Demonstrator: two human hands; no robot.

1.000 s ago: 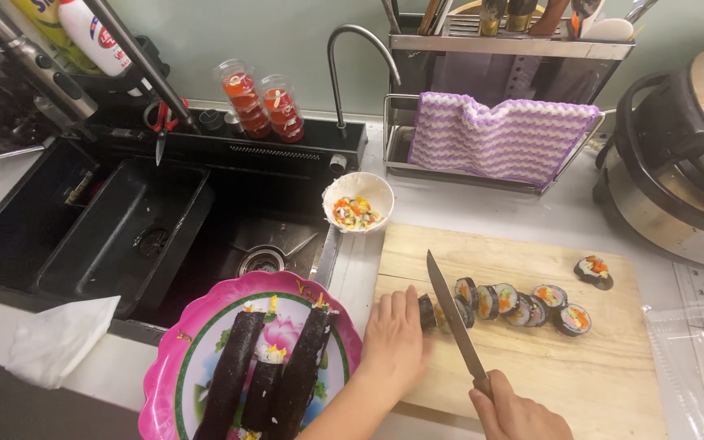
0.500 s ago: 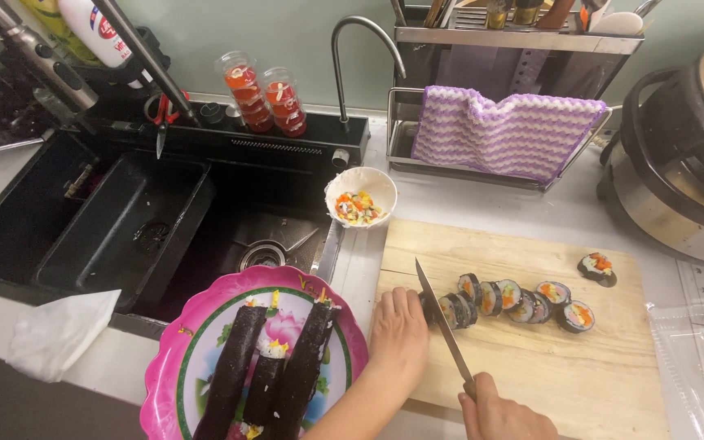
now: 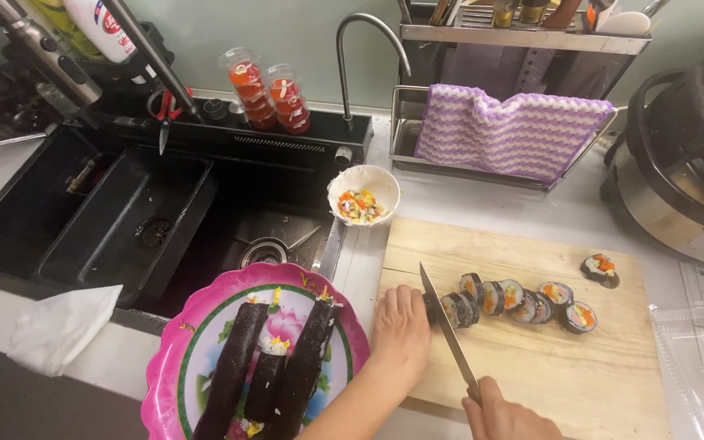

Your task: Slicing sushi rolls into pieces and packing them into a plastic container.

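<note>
Head view, looking down on a wooden cutting board (image 3: 531, 358) beside a dark sink (image 3: 124, 228). Left hand (image 3: 401, 330) flat near the board's left edge, fingers curled down over the uncut end of a seaweed rice roll (image 3: 437, 303), pinning it; most of that end hidden under the fingertips. Right hand (image 3: 503, 415) at the board's near edge, closed around the handle of a knife (image 3: 448, 334), only partly in frame, blade angled down into the roll just beside the left fingertips. Cut slices (image 3: 523, 297) leaning in a row toward the board's middle, one lone slice (image 3: 599, 267) near the far right corner. Soft stuff, likely: rice filling squashes easily, thin wrap probably tears and sticks, so gentle downward hold on the roll's top and sides, close to the cut, fingertips tucked back. Pink plate (image 3: 197, 342) off the board's left edge, three whole rolls (image 3: 270, 375) on it. Small white bowl (image 3: 364, 191) of chopped filling just past the far left corner. Striped cloth (image 3: 515, 130) over a rack behind.
</note>
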